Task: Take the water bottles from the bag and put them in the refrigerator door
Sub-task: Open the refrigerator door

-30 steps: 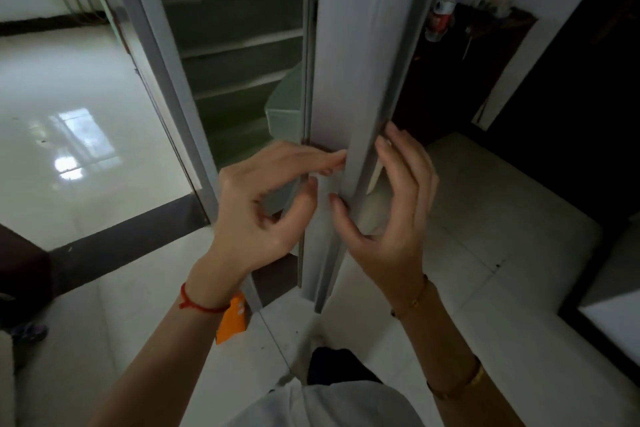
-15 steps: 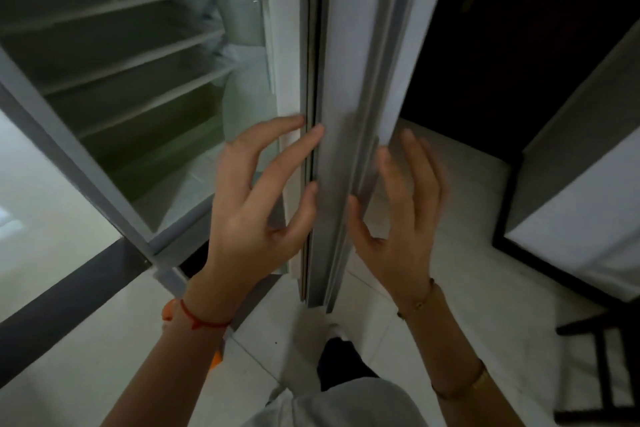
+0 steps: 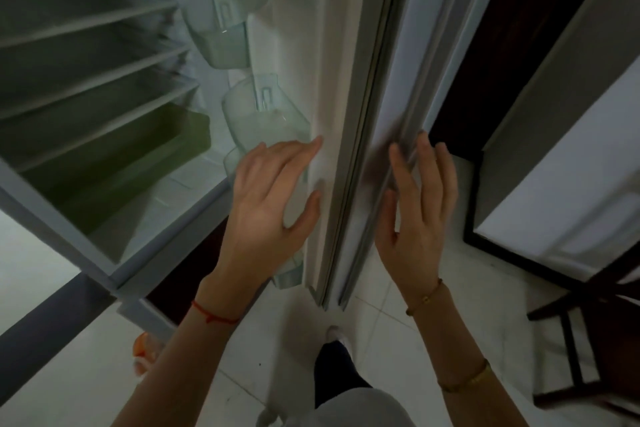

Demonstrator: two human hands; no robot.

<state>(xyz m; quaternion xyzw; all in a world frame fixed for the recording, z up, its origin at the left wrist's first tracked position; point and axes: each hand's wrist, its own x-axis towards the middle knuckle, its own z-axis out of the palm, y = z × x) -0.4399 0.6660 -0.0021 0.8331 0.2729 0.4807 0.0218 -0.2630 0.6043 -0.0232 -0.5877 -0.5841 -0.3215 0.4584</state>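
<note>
The refrigerator door (image 3: 349, 87) stands open, seen edge-on up the middle of the view. Clear plastic door bins (image 3: 263, 118) line its inner side and hold nothing I can see. My left hand (image 3: 273, 208) is spread with straight fingers, its fingertips touching the door's inner edge. My right hand (image 3: 415, 204) is also spread, with its fingers against the door's outer edge. Neither hand holds anything. No water bottle or bag is in view.
The refrigerator's inside (image 3: 104, 107) at the left has several bare shelves and a green drawer (image 3: 138, 156). A dark chair (image 3: 588, 315) stands at the lower right beside a white cabinet (image 3: 568, 191). My foot (image 3: 337, 354) is on the pale tiled floor, near something orange (image 3: 142, 347).
The door has swung wider open and the view has turned, so the shelves and door bins now show. Both hands have let go of the door edge and spread flat.
</note>
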